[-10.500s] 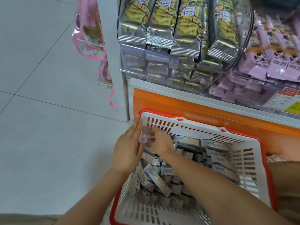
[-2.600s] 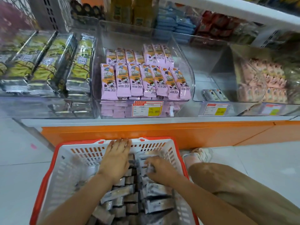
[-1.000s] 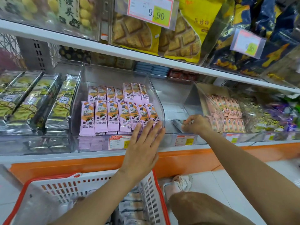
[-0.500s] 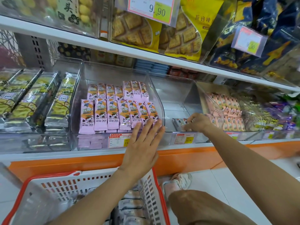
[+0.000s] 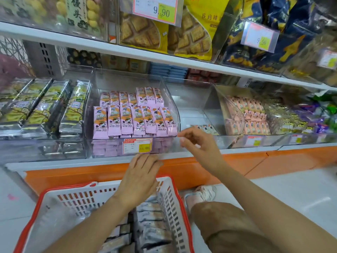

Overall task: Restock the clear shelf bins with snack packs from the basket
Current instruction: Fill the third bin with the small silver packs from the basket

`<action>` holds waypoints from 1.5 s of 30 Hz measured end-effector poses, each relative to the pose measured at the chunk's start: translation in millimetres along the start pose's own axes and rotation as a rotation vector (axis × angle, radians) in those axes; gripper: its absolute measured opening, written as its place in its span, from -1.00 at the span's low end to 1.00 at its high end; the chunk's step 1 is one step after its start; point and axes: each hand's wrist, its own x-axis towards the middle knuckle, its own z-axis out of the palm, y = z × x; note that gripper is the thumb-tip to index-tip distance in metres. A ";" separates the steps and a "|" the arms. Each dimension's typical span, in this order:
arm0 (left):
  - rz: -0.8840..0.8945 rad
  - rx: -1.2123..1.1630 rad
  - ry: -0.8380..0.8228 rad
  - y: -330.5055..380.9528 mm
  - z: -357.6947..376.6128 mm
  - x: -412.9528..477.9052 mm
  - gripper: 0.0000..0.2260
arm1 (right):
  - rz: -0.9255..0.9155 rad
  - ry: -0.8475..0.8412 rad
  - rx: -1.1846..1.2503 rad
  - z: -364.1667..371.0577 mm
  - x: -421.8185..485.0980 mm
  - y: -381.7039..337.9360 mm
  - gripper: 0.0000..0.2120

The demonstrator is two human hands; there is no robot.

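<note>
- Both hands have pulled back from the shelf since half a second ago: the right hand (image 5: 196,141) is out of the middle bin (image 5: 193,99), fingers loosely curled on nothing; the left hand (image 5: 141,177), flat and empty, has dropped over the basket (image 5: 175,203).
- Hardly started, I judge: a few packs (image 5: 207,129) lie at the bin's front, the rest of it bare, while many grey packs (image 5: 153,221) fill the basket.
- White shelf over an orange base (image 5: 255,161); pale tiled shop floor (image 5: 291,194).
</note>
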 end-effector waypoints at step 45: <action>-0.458 -0.744 -0.388 -7.3 -5.9 -40.1 -0.68 | 0.232 -0.319 0.167 42.5 -57.7 42.5 -0.77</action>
